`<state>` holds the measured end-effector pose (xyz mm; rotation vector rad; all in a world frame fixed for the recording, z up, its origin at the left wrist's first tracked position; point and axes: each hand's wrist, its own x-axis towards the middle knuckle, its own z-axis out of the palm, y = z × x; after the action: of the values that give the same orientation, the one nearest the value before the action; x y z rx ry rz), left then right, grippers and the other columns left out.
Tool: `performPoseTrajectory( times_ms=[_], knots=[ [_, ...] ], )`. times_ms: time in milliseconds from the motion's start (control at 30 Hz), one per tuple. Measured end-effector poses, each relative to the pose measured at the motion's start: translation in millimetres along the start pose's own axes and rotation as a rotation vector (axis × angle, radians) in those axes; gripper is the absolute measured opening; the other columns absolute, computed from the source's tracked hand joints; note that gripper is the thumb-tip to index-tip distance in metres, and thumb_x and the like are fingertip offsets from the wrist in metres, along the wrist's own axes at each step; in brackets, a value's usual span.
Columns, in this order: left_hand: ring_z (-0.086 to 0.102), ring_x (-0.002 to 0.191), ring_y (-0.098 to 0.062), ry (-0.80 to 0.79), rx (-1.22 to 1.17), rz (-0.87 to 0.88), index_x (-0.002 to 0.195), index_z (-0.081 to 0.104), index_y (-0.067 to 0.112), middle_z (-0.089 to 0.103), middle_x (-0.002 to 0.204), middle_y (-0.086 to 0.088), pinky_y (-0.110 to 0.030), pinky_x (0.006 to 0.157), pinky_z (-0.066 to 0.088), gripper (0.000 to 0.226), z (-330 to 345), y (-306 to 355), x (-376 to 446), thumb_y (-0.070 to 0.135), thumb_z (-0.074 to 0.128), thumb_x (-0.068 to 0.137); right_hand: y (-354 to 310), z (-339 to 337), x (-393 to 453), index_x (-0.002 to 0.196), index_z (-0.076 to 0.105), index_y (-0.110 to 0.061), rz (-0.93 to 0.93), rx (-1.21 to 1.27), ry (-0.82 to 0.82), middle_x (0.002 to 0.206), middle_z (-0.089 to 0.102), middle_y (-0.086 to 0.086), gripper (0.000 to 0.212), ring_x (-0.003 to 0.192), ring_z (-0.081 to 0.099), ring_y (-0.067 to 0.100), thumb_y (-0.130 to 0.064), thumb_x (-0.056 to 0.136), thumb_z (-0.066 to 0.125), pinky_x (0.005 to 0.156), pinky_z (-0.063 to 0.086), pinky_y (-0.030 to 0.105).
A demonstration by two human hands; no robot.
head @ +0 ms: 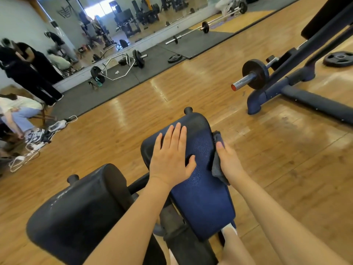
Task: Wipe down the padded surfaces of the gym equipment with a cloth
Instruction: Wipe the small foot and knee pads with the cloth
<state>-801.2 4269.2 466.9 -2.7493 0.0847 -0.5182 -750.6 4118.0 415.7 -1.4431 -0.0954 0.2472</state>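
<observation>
The step in hand was judged to be the wiping of the right-hand blue pad [200,188], specifically its right side face. The left hand [171,153] lay flat on the pad's top, fingers straight and spread, thumb pointing toward the pad's middle; it appeared to steady the pad and gripped nothing. The right hand [228,159] pressed a dark grey cloth [217,167] against the pad's right edge. The thumb lay along the edge on top of the cloth; the other fingers were hidden behind the pad and cloth, so their curl could not be confirmed, though the cloth was evidently held between hand and pad.

The next move would likely call for drawing the cloth along the side face toward the near end, then over the top, with the left hand shifted clear of the cloth's path. The second pad [80,207], to the left and apart from the first, would then remain.

Materials and shapes:
- Blue pad: elongated, rounded corners, stippled vinyl-like skin with a slight sheen; a short round knob at its far end.
- Second pad: the same form, darker in appearance, smooth and faintly reflective.
- Cloth: soft, matte, bunched, hanging in folds.
- Floor [114,134]: glossy wood-grain boards.
</observation>
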Motion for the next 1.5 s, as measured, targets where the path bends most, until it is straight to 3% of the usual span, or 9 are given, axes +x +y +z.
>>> performPoseTrajectory(
  times_ms=[167, 367, 567, 867, 967, 1100, 1233, 1400, 1500],
  knots=[
    [0.04, 0.134, -0.031, -0.026, 0.023, -0.005, 0.141, 0.038, 0.001, 0.04, 0.146, -0.016, -0.049, 0.107, 0.034, 0.075, -2, 1, 0, 0.048, 0.037, 0.082, 55, -18, -50, 0.102, 0.052, -0.017, 0.089, -0.157, 0.038, 0.095, 0.056, -0.003, 0.019, 0.098, 0.052, 0.016, -0.02, 0.101, 0.033, 0.077, 0.032, 0.019],
    [0.039, 0.135, -0.03, -0.044, 0.016, -0.021, 0.142, 0.038, 0.002, 0.039, 0.147, -0.015, -0.048, 0.108, 0.033, 0.076, -2, 1, -1, 0.049, 0.038, 0.082, 14, -35, -1, 0.14, 0.037, -0.011, 0.272, 0.339, 0.105, 0.134, 0.045, 0.004, 0.045, 0.127, 0.042, 0.023, -0.033, 0.102, 0.028, 0.11, 0.031, 0.039],
    [0.039, 0.135, -0.029, -0.014, 0.032, -0.018, 0.141, 0.039, 0.002, 0.04, 0.146, -0.015, -0.047, 0.108, 0.032, 0.076, -1, 1, -1, 0.049, 0.039, 0.081, -49, 7, 62, 0.121, 0.053, -0.015, 0.052, 0.235, -0.095, 0.123, 0.057, 0.009, 0.033, 0.116, 0.053, 0.022, -0.031, 0.101, 0.033, 0.104, 0.038, 0.038],
    [0.038, 0.135, -0.029, 0.0, 0.036, -0.02, 0.141, 0.04, 0.002, 0.04, 0.146, -0.015, -0.047, 0.109, 0.033, 0.076, 1, 0, -1, 0.049, 0.04, 0.081, 17, -13, 20, 0.1, 0.062, -0.022, 0.154, 0.186, -0.176, 0.106, 0.067, 0.007, 0.03, 0.103, 0.061, 0.019, -0.031, 0.1, 0.033, 0.094, 0.046, 0.034],
    [0.039, 0.135, -0.029, -0.009, 0.031, -0.023, 0.14, 0.04, 0.002, 0.041, 0.146, -0.015, -0.047, 0.108, 0.034, 0.075, -1, 2, -1, 0.048, 0.04, 0.081, 2, -33, 31, 0.098, 0.059, -0.01, 0.286, 0.312, -0.152, 0.089, 0.069, 0.007, 0.034, 0.077, 0.064, 0.015, -0.033, 0.1, 0.034, 0.069, 0.051, 0.025],
    [0.039, 0.135, -0.029, -0.013, 0.042, -0.019, 0.14, 0.039, 0.002, 0.041, 0.146, -0.015, -0.047, 0.108, 0.033, 0.075, -2, 2, 0, 0.048, 0.039, 0.081, -38, -28, 79, 0.123, 0.051, -0.014, 0.197, 0.422, -0.092, 0.117, 0.059, 0.006, 0.041, 0.096, 0.058, 0.017, -0.042, 0.099, 0.032, 0.084, 0.047, 0.031],
    [0.039, 0.135, -0.03, -0.035, 0.059, -0.018, 0.14, 0.04, 0.001, 0.041, 0.146, -0.016, -0.047, 0.108, 0.032, 0.075, -2, 2, 0, 0.048, 0.04, 0.081, -37, 9, 81, 0.102, 0.06, -0.025, 0.043, 0.277, -0.255, 0.105, 0.066, 0.004, 0.027, 0.103, 0.061, 0.02, -0.036, 0.1, 0.036, 0.095, 0.045, 0.035],
    [0.041, 0.133, -0.03, -0.027, 0.09, -0.018, 0.139, 0.041, 0.0, 0.043, 0.144, -0.016, -0.048, 0.107, 0.033, 0.075, -3, 3, 1, 0.048, 0.04, 0.081, 8, -6, 48, 0.106, 0.06, -0.012, 0.165, 0.353, -0.305, 0.077, 0.072, -0.001, 0.031, 0.073, 0.067, 0.007, -0.029, 0.1, 0.035, 0.063, 0.05, 0.019],
    [0.04, 0.133, -0.03, -0.032, 0.104, -0.018, 0.139, 0.039, 0.0, 0.043, 0.144, -0.017, -0.048, 0.107, 0.035, 0.075, -3, 3, 1, 0.048, 0.04, 0.081, 59, -21, 9, 0.094, 0.064, -0.012, 0.309, 0.262, -0.236, 0.076, 0.073, 0.002, 0.034, 0.07, 0.066, 0.003, -0.031, 0.098, 0.037, 0.069, 0.05, 0.017]
  ],
)
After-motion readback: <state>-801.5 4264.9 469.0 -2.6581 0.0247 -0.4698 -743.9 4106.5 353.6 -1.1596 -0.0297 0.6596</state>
